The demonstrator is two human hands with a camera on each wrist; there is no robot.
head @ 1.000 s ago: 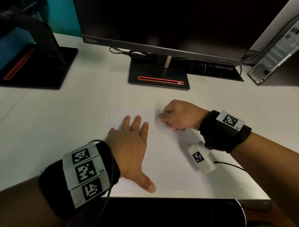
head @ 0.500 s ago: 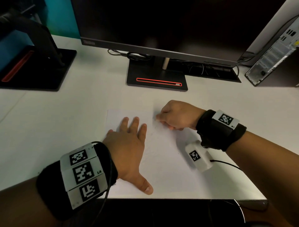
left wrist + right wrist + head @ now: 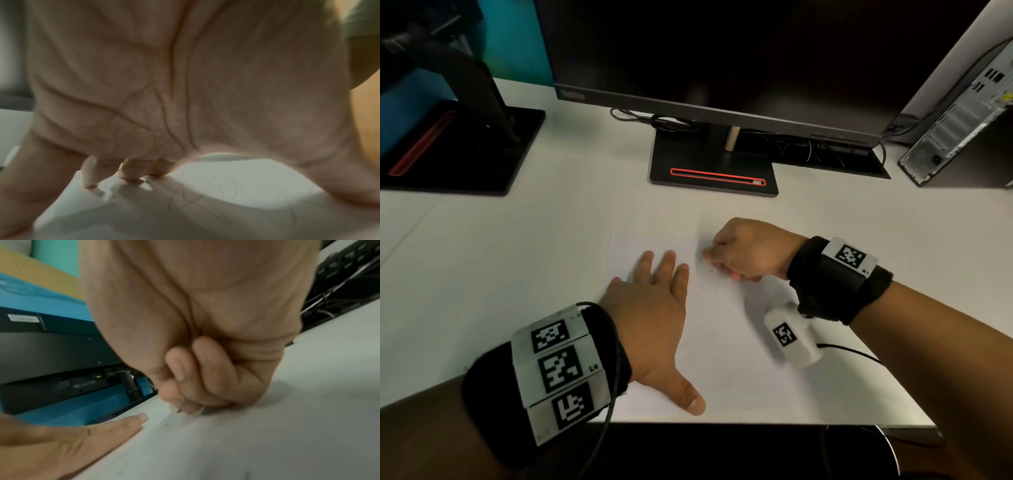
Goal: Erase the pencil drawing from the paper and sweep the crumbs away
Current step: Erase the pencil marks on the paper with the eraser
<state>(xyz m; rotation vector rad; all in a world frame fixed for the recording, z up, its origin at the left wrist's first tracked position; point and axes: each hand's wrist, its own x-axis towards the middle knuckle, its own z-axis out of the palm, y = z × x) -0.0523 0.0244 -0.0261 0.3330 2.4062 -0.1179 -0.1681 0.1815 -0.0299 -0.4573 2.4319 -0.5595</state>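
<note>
Tabletop (image 3: pixel 482 274) carries the paper (image 3: pixel 722 359). Left hand (image 3: pixel 650 315) lies flat, fingers extended, pinning the sheet. Right hand (image 3: pixel 746 250) is clenched; an eraser is not discernible. Pencil lines (image 3: pixel 226 186) show beneath the left palm. Advise short strokes directed away from the pinning fingers.
</note>
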